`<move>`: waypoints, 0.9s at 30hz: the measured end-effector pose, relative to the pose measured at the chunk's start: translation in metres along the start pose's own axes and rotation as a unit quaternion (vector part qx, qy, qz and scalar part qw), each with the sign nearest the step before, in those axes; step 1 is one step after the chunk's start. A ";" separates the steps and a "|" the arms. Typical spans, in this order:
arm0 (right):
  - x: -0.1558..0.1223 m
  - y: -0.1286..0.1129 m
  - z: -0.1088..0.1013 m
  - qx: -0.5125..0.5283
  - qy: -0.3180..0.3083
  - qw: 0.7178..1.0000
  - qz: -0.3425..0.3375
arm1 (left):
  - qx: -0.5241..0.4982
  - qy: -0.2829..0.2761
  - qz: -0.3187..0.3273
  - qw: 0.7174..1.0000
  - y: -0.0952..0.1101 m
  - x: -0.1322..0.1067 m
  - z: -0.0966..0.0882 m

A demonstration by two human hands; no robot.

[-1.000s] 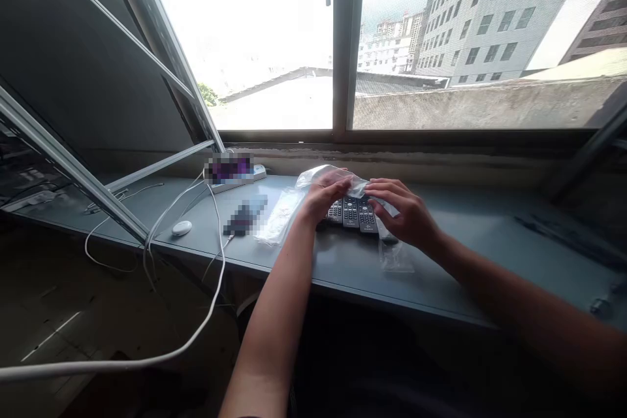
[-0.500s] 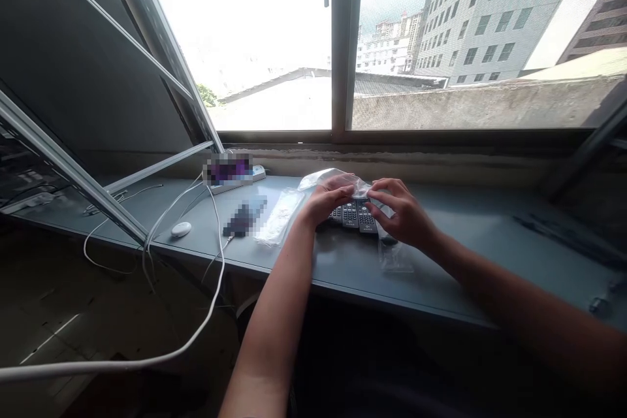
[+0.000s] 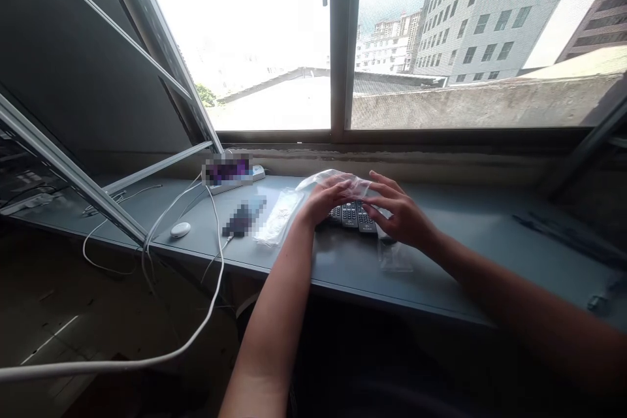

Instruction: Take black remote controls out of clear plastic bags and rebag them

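Grey-blue workbench (image 3: pixel 484 248) beneath a bright, wide window (image 3: pixel 245 46)

The two-pane window fills the upper part of the view, its dark metal upright (image 3: pixel 340 46) near the middle; a tall grey building (image 3: pixel 490 19) shows through the right pane. The smooth bench runs along the sill, lit from behind, above a dark floor. A slanting silver metal frame (image 3: pixel 73 173) crosses the left side.

Over the middle of the bench, the left hand (image 3: pixel 324 201) has its fingers nearly closed, thumb pressing the film of a clear, crumpled plastic bag (image 3: pixel 313 179). The right hand (image 3: pixel 404 212) is loosely curved, fingers spread at the bag's edge; whether it grips, I cannot tell. Beneath both lie slim black remote controls (image 3: pixel 349 214), side by side on the bench.

Leftward are a flat stack of whitish plastic sleeves (image 3: pixel 280 219), a looping white cable (image 3: pixel 215 294), a white power strip (image 3: pixel 258 173) and a small white oval object (image 3: pixel 180 230).

The remotes carry pale key markings and a mark near the lower end, too small to read. Two patches are pixelated.
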State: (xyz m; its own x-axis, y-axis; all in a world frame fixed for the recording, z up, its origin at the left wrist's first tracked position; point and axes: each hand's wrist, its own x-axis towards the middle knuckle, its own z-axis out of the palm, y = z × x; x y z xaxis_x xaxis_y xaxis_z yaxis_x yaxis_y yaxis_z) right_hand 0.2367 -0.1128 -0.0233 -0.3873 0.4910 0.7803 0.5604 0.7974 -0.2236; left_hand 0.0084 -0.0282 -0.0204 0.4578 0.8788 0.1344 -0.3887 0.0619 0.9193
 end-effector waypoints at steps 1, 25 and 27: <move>0.000 0.000 -0.001 -0.002 0.004 1.000 0.002 | -0.013 0.021 -0.006 1.000 0.001 0.001 0.001; 0.004 -0.006 -0.005 0.030 0.001 0.999 -0.034 | -0.140 0.240 0.078 0.958 0.003 0.016 -0.026; 0.005 -0.007 -0.005 0.027 0.006 0.999 -0.038 | -0.149 0.265 0.080 0.949 0.002 0.017 -0.030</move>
State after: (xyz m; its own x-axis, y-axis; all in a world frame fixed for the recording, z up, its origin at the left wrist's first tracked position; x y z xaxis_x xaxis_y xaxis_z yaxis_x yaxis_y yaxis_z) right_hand 0.2346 -0.1177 -0.0152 -0.4190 0.4239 0.8030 0.4883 0.8508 -0.1943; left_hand -0.0083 0.0008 -0.0271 -0.0627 0.9979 -0.0147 -0.6638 -0.0307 0.7472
